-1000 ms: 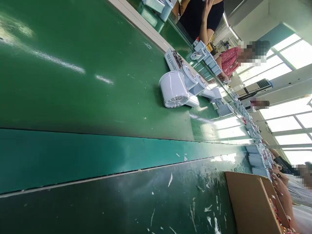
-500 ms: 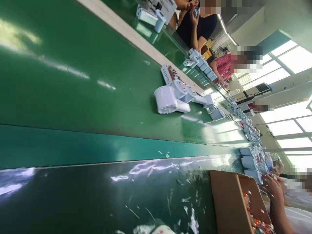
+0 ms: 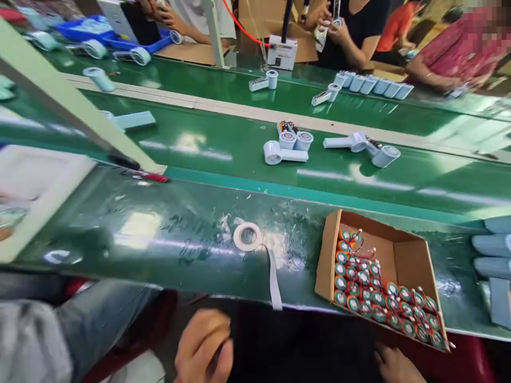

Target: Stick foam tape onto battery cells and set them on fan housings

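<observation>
My left hand [image 3: 204, 346] is below the near edge of the bench, its fingers curled in and the thumb close to them; I see nothing held. Further right, below the cardboard box, part of my right hand [image 3: 397, 366] shows, blurred, with fingers slightly apart and nothing visible in them. Neither hand touches the bench. A roll of white tape [image 3: 248, 237] lies flat on the bench above my left hand, its loose strip [image 3: 273, 282] hanging to the edge. The open cardboard box [image 3: 411, 255] holds several green-and-orange battery cells [image 3: 365, 292] with wires.
Beyond the bench [image 3: 191, 213] runs a green conveyor [image 3: 223, 127] carrying pale blue handheld housings [image 3: 294, 154]. A slanted metal post [image 3: 80, 101] and a red-handled tool [image 3: 154, 176] are at left. More housings [image 3: 493, 244] stand at right. Co-workers [image 3: 351, 32] sit across the line.
The view has turned from a steep sideways tilt to nearly level and swung down to the bench. My hands and the whole tape roll have come into sight.
</observation>
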Demonstrator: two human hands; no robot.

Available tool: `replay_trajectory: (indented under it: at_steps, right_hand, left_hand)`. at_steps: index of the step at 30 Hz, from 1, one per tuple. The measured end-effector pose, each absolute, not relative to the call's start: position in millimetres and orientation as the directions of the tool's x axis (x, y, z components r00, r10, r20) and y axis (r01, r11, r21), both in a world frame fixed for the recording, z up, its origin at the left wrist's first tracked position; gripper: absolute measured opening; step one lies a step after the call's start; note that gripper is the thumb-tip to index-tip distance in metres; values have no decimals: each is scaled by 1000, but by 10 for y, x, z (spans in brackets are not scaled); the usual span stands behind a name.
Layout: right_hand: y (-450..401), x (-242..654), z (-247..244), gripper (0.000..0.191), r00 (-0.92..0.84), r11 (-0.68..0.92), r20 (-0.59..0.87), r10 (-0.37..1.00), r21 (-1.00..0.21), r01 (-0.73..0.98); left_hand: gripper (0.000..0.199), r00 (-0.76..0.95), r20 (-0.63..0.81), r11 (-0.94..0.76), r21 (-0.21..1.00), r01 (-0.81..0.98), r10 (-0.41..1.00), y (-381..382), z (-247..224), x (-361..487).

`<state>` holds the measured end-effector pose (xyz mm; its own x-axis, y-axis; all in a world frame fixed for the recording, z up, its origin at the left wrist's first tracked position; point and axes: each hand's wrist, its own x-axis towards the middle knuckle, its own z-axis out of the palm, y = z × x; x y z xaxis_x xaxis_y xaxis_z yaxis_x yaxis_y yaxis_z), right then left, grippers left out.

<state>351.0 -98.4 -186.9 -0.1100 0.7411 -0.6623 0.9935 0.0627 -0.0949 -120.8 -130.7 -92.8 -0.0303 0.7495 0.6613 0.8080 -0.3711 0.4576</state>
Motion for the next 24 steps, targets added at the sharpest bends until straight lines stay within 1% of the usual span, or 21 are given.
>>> replay_trajectory:
  at_steps: [1, 2, 3, 4, 5, 6, 7, 8, 9, 10, 11, 12, 13, 14, 15, 16, 18, 19, 22, 24]
  right_hand:
    - [-1038, 3578, -1944, 25, -123, 103, -695, 708, -70, 992]
    - [-1065, 3641, -2009, 24, -130, 135, -717, 685, -51, 989]
    - [-1066, 3689, -2054, 24, -146, 163, -726, 672, -48, 985]
    - [-1048, 3711, -2068, 25, -172, 188, -725, 667, -60, 980]
    - [-1014, 3701, -2039, 27, -204, 219, -717, 667, -73, 973]
    - [-971, 3654, -1960, 29, -239, 244, -695, 679, -93, 965]
    - [-923, 3570, -1827, 32, -289, 261, -659, 694, -144, 955]
    - [-872, 3451, -1642, 32, -349, 269, -611, 711, -223, 937]
    - [-819, 3303, -1415, 32, -402, 247, -543, 737, -337, 908]
    - [-764, 3136, -1159, 32, -510, 233, -464, 724, -531, 815]
    - [-705, 2960, -894, 32, -583, 181, -378, 720, -708, 683]
    - [-638, 2786, -636, 35, -598, 81, -310, 739, -840, 537]
    - [-564, 2621, -403, 41, -603, -22, -249, 758, -933, 358]
    - [-485, 2475, -207, 49, -613, -105, -218, 759, -971, 216]
    - [-406, 2354, -54, 53, -643, -155, -211, 736, -977, 144]
    - [-334, 2261, 53, 53, -683, -160, -197, 703, -980, 118]
    - [-247, 2167, 146, 46, -765, -101, -159, 623, -987, 123]
    - [-243, 2163, 145, 47, -804, -67, -132, 580, -991, 114]
    - [-353, 2301, 64, 47, -873, -17, -82, 481, -996, 84]
    - [-413, 2481, 39, 42, -929, 85, -85, 359, -989, 124]
  left_hand:
    - [17, 32, 634, -361, 397, 844, 773, -1183, -844, -1213]
    - [28, 105, 573, -343, 324, 882, 813, -1018, -771, -1241]
    - [41, 139, 493, -292, 250, 923, 859, -827, -711, -1286]
    - [48, 150, 420, -246, 186, 951, 895, -627, -665, -1338]
    - [49, 160, 355, -220, 136, 966, 921, -437, -630, -1386]
    - [44, 171, 310, -212, 105, 972, 935, -270, -601, -1419]
    - [36, 192, 285, -225, 89, 970, 939, -140, -572, -1429]
    - [30, 215, 286, -248, 84, 965, 934, -54, -541, -1409]
    - [26, 234, 313, -273, 86, 958, 920, -14, -502, -1357]
    - [23, 254, 358, -305, 91, 948, 898, -18, -455, -1274]
    - [20, 273, 414, -340, 97, 935, 869, -60, -400, -1163]
    - [19, 291, 462, -376, 103, 921, 838, -127, -338, -1033]
    - [18, 318, 494, -421, 109, 901, 809, -208, -273, -891]
    - [16, 352, 511, -468, 114, 876, 784, -290, -207, -748]
    - [15, 387, 518, -513, 120, 850, 763, -362, -144, -613]
    - [14, 418, 525, -552, 124, 824, 742, -416, -89, -494]
    - [14, 436, 557, -595, 135, 792, 707, -463, -19, -331]
    - [16, 423, 580, -599, 143, 788, 696, -464, -9, -294]
    - [21, 344, 594, -536, 179, 825, 727, -457, -70, -328]
    - [20, 320, 558, -489, 184, 852, 766, -490, -155, -402]
